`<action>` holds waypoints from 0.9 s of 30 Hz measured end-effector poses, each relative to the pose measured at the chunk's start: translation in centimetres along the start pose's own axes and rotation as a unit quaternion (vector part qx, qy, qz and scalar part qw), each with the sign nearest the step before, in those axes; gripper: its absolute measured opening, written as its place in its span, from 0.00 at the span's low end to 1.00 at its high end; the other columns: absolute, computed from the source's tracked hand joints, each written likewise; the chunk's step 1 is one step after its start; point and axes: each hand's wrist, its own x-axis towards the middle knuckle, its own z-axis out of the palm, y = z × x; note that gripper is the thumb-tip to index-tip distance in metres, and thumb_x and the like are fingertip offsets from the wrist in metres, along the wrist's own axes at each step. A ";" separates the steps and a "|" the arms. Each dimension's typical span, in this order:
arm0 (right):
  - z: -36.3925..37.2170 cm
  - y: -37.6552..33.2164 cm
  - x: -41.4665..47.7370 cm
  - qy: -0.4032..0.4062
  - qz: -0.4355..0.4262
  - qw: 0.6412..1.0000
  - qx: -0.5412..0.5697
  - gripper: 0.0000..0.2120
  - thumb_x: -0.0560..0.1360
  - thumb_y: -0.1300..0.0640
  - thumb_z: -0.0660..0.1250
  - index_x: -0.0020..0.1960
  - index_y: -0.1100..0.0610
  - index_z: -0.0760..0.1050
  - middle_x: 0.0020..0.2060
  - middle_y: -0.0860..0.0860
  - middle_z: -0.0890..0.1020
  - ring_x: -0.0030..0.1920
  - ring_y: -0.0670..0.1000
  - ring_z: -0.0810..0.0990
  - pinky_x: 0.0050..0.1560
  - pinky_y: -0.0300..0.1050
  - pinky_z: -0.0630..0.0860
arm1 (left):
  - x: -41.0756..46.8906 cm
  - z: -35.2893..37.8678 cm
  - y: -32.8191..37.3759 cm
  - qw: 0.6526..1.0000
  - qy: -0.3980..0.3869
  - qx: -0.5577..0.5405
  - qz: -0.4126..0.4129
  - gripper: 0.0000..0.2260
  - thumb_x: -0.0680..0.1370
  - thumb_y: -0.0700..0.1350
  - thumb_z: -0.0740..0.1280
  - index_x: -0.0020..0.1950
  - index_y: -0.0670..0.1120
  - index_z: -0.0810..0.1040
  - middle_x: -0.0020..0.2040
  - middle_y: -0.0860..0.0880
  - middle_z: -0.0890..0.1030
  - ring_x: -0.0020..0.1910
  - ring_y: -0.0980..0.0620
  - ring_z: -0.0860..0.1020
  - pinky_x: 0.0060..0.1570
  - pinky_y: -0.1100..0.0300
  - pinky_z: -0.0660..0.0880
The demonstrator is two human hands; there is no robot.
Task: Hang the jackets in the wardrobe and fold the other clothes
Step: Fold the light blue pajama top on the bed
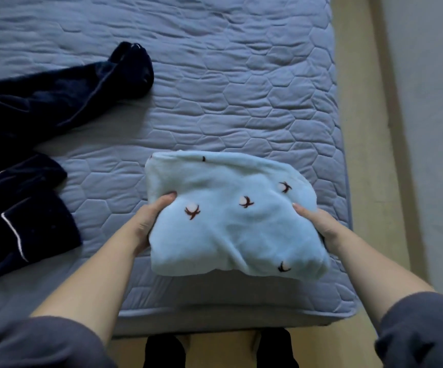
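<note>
Low in the frame's middle, the left hand [146,221] and right hand [318,224] grip a folded pale fleece [231,227] by its sides over the bed [241,102], while the dark navy garment [29,155] at left looks still unfolded.

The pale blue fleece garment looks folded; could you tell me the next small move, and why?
Probably set the pale blue fleece garment down on the quilted mattress and let go: the left hand and right hand grip its sides, it is already a compact bundle, and the navy garment lies unfolded.
</note>
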 end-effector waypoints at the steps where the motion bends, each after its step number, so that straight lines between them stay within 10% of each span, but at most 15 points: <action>1: 0.1 -0.4 -2.0 -0.004 -0.004 1.000 0.004 0.17 0.75 0.51 0.68 0.61 0.57 0.77 0.51 0.56 0.85 0.47 0.54 0.85 0.41 0.47 0.81 | -2.3 0.2 0.4 1.000 0.000 0.004 -0.001 0.21 0.67 0.54 0.72 0.56 0.45 0.82 0.52 0.41 0.84 0.47 0.44 0.84 0.42 0.54 0.80; 9: 1.7 -4.9 -20.0 -0.127 -0.049 0.990 -0.036 0.20 0.77 0.55 0.63 0.68 0.58 0.71 0.60 0.59 0.80 0.61 0.61 0.78 0.62 0.57 0.74 | -24.5 2.1 1.7 0.995 0.040 -0.046 0.084 0.14 0.69 0.53 0.67 0.46 0.46 0.86 0.47 0.43 0.85 0.42 0.47 0.84 0.36 0.56 0.81; 18: 0.0 -8.2 -34.6 -0.297 -0.043 0.950 -0.083 0.18 0.71 0.48 0.67 0.56 0.57 0.82 0.55 0.58 0.83 0.52 0.55 0.84 0.44 0.46 0.81 | -46.6 9.0 -5.9 0.935 0.159 -0.177 0.263 0.12 0.77 0.49 0.63 0.47 0.48 0.86 0.46 0.45 0.85 0.43 0.47 0.84 0.37 0.55 0.81; 27: 6.7 -8.5 -45.5 -0.452 -0.068 0.845 -0.278 0.19 0.70 0.46 0.71 0.57 0.55 0.82 0.59 0.60 0.80 0.56 0.60 0.81 0.47 0.52 0.81 | -62.9 12.5 -17.9 0.855 0.285 -0.280 0.330 0.14 0.70 0.55 0.69 0.46 0.48 0.87 0.45 0.44 0.85 0.40 0.46 0.85 0.33 0.57 0.80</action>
